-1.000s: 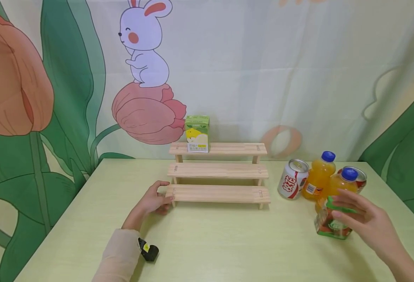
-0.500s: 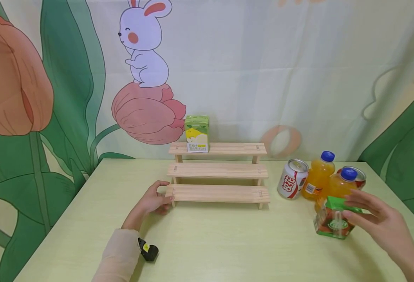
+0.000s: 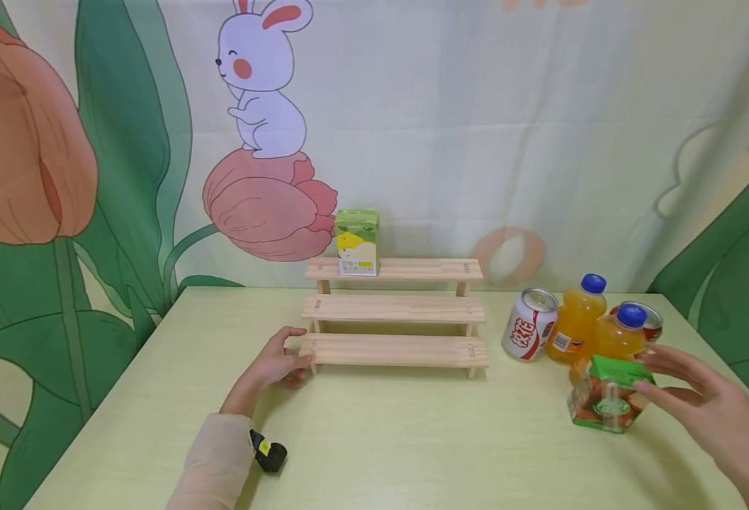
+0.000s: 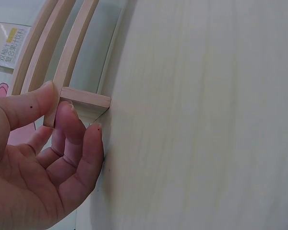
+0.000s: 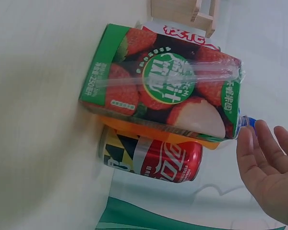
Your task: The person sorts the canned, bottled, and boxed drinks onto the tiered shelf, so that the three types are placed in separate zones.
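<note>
Evidently, the person's left hand (image 3: 278,365) is gripping a pale wooden three-tier rack (image 3: 393,350) at its lowest shelf's left end, thumb pressing above and fingers curling beneath, presumably steadying it on the yellow-green desk (image 3: 380,439). Well right of the rack, a boxy green-and-dark-red lychee carton (image 3: 610,400) is standing upright. The right hand (image 3: 708,400) is hovering at its side farther from the rack, fingers bending loosely, gripping nothing; whether one is brushing it, cannot tell. Also right of the rack: a white red-lettered metal can (image 3: 527,327), two blue-capped orange bottles (image 3: 577,322) and a red metal can (image 5: 151,158) are clustering, perhaps for easy right-hand reach. A green-and-white carton with yellow fruit (image 3: 356,244) is occupying the rack's top tier, left end, front facing outward, seemingly for display.
</note>
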Demonstrator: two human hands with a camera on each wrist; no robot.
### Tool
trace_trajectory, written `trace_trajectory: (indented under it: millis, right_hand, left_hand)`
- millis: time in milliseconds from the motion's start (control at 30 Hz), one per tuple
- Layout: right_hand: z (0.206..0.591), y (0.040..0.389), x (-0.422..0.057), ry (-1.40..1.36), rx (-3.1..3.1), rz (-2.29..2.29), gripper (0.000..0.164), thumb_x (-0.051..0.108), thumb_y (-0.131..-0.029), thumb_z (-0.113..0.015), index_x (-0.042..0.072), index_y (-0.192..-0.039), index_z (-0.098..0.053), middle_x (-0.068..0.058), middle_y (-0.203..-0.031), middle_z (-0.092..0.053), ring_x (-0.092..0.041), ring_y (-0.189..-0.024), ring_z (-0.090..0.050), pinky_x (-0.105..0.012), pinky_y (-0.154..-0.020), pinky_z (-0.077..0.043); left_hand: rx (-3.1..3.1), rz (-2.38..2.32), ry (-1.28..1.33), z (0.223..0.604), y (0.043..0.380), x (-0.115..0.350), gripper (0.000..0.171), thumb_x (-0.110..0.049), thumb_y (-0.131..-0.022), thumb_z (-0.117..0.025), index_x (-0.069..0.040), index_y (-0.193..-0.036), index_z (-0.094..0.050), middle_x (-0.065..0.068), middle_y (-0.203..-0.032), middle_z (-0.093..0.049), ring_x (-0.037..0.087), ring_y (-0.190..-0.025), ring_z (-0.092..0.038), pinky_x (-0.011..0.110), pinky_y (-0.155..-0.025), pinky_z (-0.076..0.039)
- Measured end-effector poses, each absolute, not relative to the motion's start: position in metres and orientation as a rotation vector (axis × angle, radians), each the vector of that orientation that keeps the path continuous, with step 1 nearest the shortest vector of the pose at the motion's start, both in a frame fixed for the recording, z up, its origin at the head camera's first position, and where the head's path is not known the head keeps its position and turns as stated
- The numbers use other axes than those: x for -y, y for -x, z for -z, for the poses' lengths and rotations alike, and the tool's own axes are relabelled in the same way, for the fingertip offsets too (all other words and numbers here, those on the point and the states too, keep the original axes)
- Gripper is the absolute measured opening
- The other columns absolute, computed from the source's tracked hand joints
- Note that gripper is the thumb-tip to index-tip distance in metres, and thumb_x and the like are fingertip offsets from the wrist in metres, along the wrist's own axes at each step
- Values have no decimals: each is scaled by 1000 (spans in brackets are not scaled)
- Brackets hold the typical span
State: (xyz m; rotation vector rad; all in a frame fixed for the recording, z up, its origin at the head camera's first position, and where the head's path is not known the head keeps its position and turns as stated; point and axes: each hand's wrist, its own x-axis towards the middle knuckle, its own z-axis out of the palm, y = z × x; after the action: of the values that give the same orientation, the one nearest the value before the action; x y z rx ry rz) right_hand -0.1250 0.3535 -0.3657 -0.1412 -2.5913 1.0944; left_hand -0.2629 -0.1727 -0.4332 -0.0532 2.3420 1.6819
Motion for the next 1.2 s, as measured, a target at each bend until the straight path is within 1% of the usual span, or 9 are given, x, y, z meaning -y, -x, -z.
trace_trajectory:
  millis: [100, 200, 267, 533, 700, 767, 833, 933, 1200]
  right_hand:
    - [367, 127, -355, 221, 2628, -1082, 67, 35, -84, -64, 4, -137, -37, 3, -112, -53, 16, -84, -39, -11, -61, -45]
    - [368, 128, -357, 277, 2657, -1067, 69, 38, -85, -62, 4, -139, -35, -19, -123, -47, 16, -82, -37, -13, -59, -46]
    - [369, 128, -359, 291, 2665, -1068, 70, 39, -85, -61, 3, -139, -34, -26, -127, -42, 13, -81, -37, -13, -58, -45]
    - [375, 130, -368, 241, 2669, -1038, 71, 38, -85, -62, 0, -138, -34, -17, -122, -48, 14, -85, -34, -9, -61, -42]
    - [380, 133, -373, 195, 2744, -1043, 76, 40, -82, -65, -2, -137, -33, -21, -122, -46, 14, -85, -34, -12, -61, -44]
    - [381, 134, -373, 201, 2783, -1069, 78, 41, -82, -64, -3, -138, -31, -26, -126, -43, 1, -94, -44, -25, -68, -48]
    - [382, 136, -373, 203, 2818, -1099, 79, 42, -83, -63, -3, -139, -28, -28, -129, -40, -19, -103, -48, -39, -73, -48]
    - [382, 137, -374, 219, 2860, -1168, 83, 44, -85, -60, -3, -141, -21, -32, -134, -32, -48, -112, -36, -58, -73, -41]
    - [383, 142, -376, 225, 2918, -1246, 87, 44, -86, -59, -4, -143, -13, -34, -139, -21, -52, -118, -27, -64, -79, -34]
  left_hand:
    - [-2322, -1696, 49, 433, 263, 173, 57, -4, -85, -62, -7, -133, -32, 8, -71, -55, 17, -54, -52, 35, -51, -51]
    - [-2297, -1715, 47, 433, 263, 173, 58, -4, -85, -62, -7, -134, -31, 7, -71, -54, 16, -54, -51, 34, -52, -51]
    - [-2283, -1729, 44, 433, 263, 173, 58, -3, -85, -61, -7, -134, -30, 6, -70, -54, 16, -54, -51, 34, -51, -50]
    - [-2286, -1726, 50, 433, 263, 173, 57, -3, -85, -61, -7, -134, -31, 6, -70, -54, 16, -54, -51, 33, -51, -50]
    - [-2295, -1715, 47, 434, 264, 173, 57, -3, -85, -61, -7, -134, -31, 7, -71, -54, 16, -54, -51, 34, -51, -51]
    - [-2301, -1707, 49, 434, 264, 173, 57, -4, -85, -61, -7, -134, -31, 7, -72, -55, 16, -54, -51, 34, -51, -51]
    - [-2306, -1701, 50, 433, 264, 173, 58, -4, -85, -62, -7, -134, -31, 7, -72, -55, 17, -54, -51, 35, -51, -51]
    - [-2310, -1698, 47, 433, 263, 173, 57, -5, -85, -62, -7, -133, -31, 7, -72, -55, 17, -54, -51, 35, -51, -51]
    - [-2295, -1711, 63, 434, 264, 173, 57, -3, -85, -61, -8, -133, -31, 7, -73, -54, 16, -55, -51, 34, -51, -51]
